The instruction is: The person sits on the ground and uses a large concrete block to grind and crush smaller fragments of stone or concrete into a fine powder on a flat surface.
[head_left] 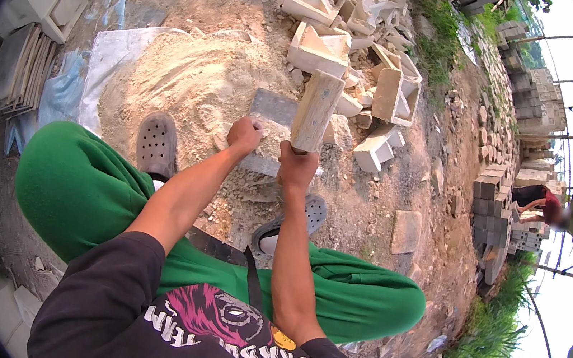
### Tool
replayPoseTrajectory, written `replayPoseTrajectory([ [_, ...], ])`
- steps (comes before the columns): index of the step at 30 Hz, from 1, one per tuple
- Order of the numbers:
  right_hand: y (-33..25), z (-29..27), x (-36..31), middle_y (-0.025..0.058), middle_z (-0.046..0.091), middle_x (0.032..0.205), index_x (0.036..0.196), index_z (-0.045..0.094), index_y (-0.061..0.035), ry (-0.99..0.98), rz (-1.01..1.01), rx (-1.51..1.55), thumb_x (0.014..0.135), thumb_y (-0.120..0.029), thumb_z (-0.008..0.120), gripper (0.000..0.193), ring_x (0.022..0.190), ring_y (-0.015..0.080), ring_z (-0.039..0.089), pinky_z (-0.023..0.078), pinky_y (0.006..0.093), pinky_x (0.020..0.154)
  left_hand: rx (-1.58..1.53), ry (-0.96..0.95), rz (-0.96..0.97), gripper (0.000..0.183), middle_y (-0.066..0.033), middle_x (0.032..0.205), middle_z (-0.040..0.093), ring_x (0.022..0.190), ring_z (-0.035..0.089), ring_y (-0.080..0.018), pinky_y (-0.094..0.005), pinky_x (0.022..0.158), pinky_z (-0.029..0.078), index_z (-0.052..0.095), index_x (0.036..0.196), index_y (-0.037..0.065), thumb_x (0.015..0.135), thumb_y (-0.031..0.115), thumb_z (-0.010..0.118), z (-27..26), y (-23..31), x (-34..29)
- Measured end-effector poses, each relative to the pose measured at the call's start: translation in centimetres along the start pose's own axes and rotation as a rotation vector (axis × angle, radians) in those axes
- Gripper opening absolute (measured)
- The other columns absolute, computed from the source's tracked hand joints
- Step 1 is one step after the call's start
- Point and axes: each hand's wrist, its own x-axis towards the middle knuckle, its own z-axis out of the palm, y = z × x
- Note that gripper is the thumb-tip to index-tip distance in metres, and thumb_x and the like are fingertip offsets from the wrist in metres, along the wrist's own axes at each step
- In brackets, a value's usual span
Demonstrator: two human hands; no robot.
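Note:
My right hand [297, 168] is closed around the short dark handle of a wooden mallet [317, 113], whose thick, block-like head is raised and tilted away from me. To its left my left hand [244, 136] is closed, low over pale crumbled material; what its fingers hold, if anything, is hidden. Just beyond that hand lies a flat dark grey slab [273, 107], partly dusted. A greyish flat edge [259, 165] shows below the crumbs between my hands. My feet in grey clogs [158, 144] are planted on either side.
A heap of pale powder [192, 69] spreads over a white sheet [108, 58] at left. Broken openwork blocks [320, 47] pile up ahead to the right. A flat stone [406, 232] lies right. Thin boards [20, 68] lean far left. Another person [540, 203] bends by stacked grey blocks [489, 206].

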Motion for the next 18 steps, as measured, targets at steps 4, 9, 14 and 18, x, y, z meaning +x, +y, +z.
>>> replayPoseTrajectory([
  [4,5.3,2.9,-2.0,0.0215,0.071,0.087,0.095,0.068,0.0013,-0.122,0.099,-0.151,0.072,-0.030,0.076,0.040,0.083,0.0326,0.072,0.054,0.0414,0.075,-0.019,0.032,0.026,0.017,-0.0087,0.092,0.075,0.088,0.071,-0.0283,-0.0394,0.078,0.056,0.076,0.093,0.015,0.079,0.024,0.072,0.4,-1.2,0.8],
  [9,8.1,2.9,-1.9,0.0085,0.067,0.070,0.087,0.070,0.0007,-0.188,0.359,-0.063,0.072,-0.020,0.074,0.025,0.058,0.0187,0.066,0.051,0.0347,0.055,-0.030,0.057,0.050,0.019,-0.0088,0.092,0.075,0.088,0.071,-0.0280,-0.0396,0.078,0.055,0.075,0.095,0.013,0.079,0.022,0.072,0.6,-0.8,0.5],
  [14,1.2,0.3,-0.5,0.0164,0.070,0.076,0.087,0.067,0.0026,-0.043,0.100,-0.060,0.073,-0.020,0.074,0.028,0.068,0.0261,0.068,0.052,0.0378,0.064,-0.022,0.049,0.040,0.018,-0.0088,0.087,0.075,0.081,0.071,-0.0243,-0.0367,0.076,0.055,0.075,0.091,0.009,0.077,0.021,0.075,0.5,-1.0,0.2],
  [18,0.6,0.7,0.0,0.0226,0.071,0.087,0.095,0.066,0.0029,0.003,0.004,0.079,0.075,-0.022,0.075,0.033,0.084,0.0342,0.071,0.053,0.0403,0.074,-0.039,0.044,0.033,0.017,-0.0087,0.087,0.075,0.081,0.072,-0.0234,-0.0361,0.076,0.055,0.075,0.091,0.010,0.077,0.021,0.075,0.3,-0.2,0.0],
])
